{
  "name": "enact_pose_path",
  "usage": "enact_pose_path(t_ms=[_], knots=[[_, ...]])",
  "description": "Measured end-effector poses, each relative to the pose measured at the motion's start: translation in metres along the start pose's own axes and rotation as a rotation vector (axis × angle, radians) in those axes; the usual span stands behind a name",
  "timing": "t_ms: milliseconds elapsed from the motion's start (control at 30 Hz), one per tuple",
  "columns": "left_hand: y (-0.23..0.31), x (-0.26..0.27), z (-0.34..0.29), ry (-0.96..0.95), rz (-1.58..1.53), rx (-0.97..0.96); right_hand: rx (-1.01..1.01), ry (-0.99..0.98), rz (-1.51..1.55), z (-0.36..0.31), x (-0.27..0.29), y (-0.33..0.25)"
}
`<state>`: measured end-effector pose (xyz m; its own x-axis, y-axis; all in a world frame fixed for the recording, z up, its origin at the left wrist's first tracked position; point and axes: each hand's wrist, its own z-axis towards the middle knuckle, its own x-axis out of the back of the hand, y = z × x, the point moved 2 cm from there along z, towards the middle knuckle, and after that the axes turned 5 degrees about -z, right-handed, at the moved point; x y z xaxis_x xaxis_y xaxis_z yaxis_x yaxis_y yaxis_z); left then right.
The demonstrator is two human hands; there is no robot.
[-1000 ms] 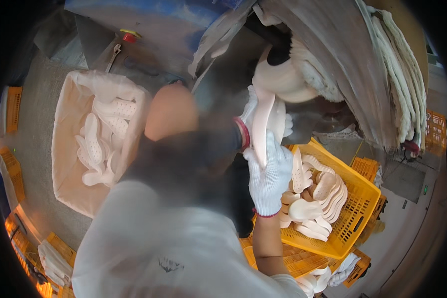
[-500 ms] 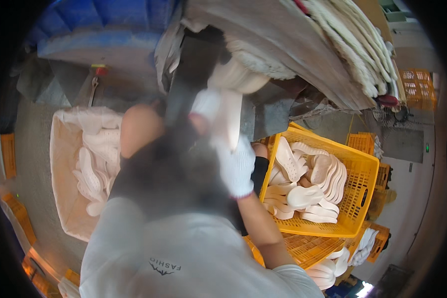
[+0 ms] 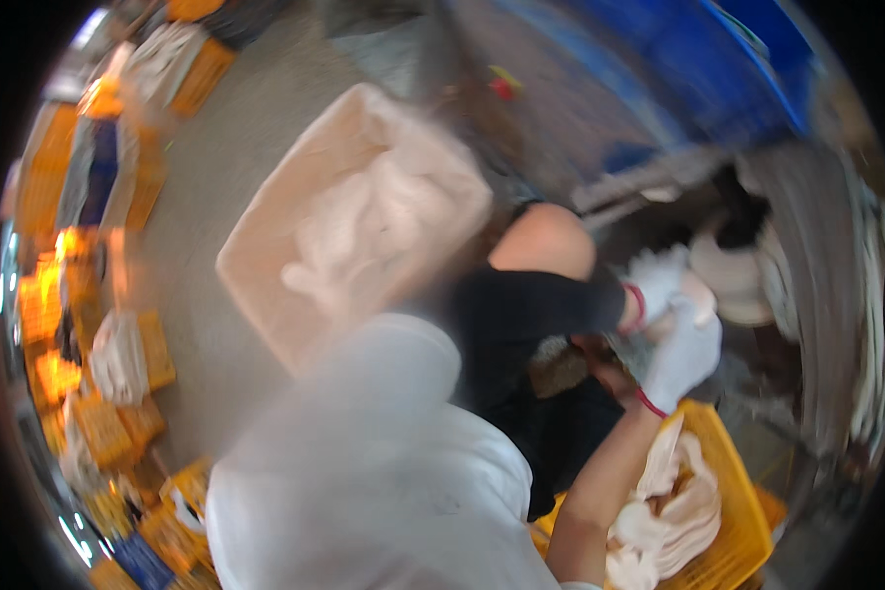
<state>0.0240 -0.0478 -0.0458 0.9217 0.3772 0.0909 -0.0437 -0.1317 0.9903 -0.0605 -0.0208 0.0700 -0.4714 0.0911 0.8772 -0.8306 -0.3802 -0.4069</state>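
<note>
My left hand (image 3: 657,280) and my right hand (image 3: 686,356) meet at the right, both in white knit gloves with red cuffs. Between them a pale pink shoe sole (image 3: 699,299) shows only its end; gloves and blur hide the rest. The fingers of both hands are closed around it. Just beyond is a pale round wheel (image 3: 736,280) of a machine, close to my fingertips. Whether the sole touches the wheel I cannot tell.
Left of my knee stands a cloth-lined bin (image 3: 275,241) of pale soles (image 3: 364,231). Below my right hand a yellow crate (image 3: 737,482) holds more soles (image 3: 678,511). Grey cloth (image 3: 821,285) hangs right of the wheel; a blue container (image 3: 698,74) is behind. Orange crates (image 3: 108,428) line the far left.
My view has swung left, so the hands, wheel and yellow crate now appear farther right. The sole, a long pale strip before, is now mostly covered by the gloves.
</note>
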Motion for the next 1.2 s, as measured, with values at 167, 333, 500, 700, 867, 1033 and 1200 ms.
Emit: enact_pose_path(t_ms=[167, 333, 500, 700, 867, 1033, 1200], knots=[[-0.011, 0.004, 0.019, 0.033, -0.115, 0.042, -0.335, -0.286, 0.568, 0.02, -0.041, 0.008], [-0.028, 0.013, 0.022, -0.079, -0.131, -0.033, -0.448, -0.289, 0.424, -0.03, 0.019, -0.005], [-0.028, 0.013, 0.027, -0.215, -0.252, -0.045, -0.151, -0.361, 0.664, -0.049, 0.045, -0.005], [-0.022, 0.021, 0.027, -0.26, -0.854, 0.159, -0.027, -0.131, 0.429, -0.021, 0.012, 0.001], [-0.016, 0.012, 0.009, -0.253, -1.281, 0.452, -0.245, -0.052, 0.25, 0.017, 0.001, -0.023], [0.019, 0.0, -0.022, -0.079, -1.354, 0.84, -0.336, -0.24, 0.293, 0.02, 0.018, -0.024], [0.043, 0.021, -0.032, -0.171, -1.139, 0.252, -0.051, 0.022, 0.483, -0.044, 0.02, 0.016]])
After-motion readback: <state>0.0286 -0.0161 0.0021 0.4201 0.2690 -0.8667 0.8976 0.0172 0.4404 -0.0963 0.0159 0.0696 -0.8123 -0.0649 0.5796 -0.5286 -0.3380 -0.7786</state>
